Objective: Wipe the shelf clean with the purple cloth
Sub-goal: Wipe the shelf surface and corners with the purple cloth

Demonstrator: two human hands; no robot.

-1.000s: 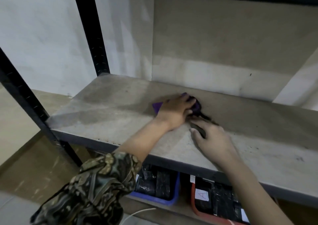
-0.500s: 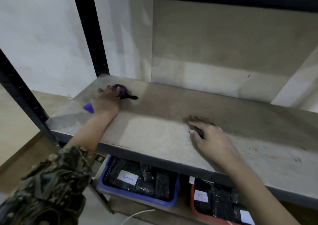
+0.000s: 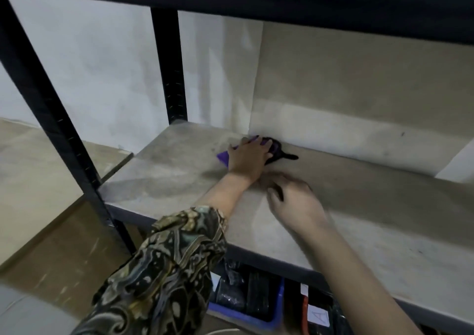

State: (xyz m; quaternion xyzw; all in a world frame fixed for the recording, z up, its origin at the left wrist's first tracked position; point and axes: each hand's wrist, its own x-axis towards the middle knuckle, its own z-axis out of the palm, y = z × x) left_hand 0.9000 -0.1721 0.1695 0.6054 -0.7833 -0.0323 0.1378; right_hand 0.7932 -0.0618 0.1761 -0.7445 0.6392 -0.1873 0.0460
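The shelf (image 3: 384, 237) is a dusty grey board in a black metal rack. My left hand (image 3: 247, 156) presses the purple cloth (image 3: 223, 157) flat against the board near the back wall, left of the middle. The cloth shows as a purple corner to the left of the hand and a dark, dirty bunch under the fingertips. A black strip (image 3: 289, 156) sticks out to the right of it. My right hand (image 3: 295, 201) rests palm down on the shelf just in front, fingers slightly spread, holding nothing.
Black rack uprights stand at the left front (image 3: 51, 119) and at the back left (image 3: 169, 68). An upper shelf overhangs the top of the view. Below the shelf sit a blue bin (image 3: 246, 319) and a red bin (image 3: 305, 316) with dark packages.
My left hand swept the cloth from the shelf's middle to the far left, then back right along the rear wall. The right hand stayed pressed on the shelf.
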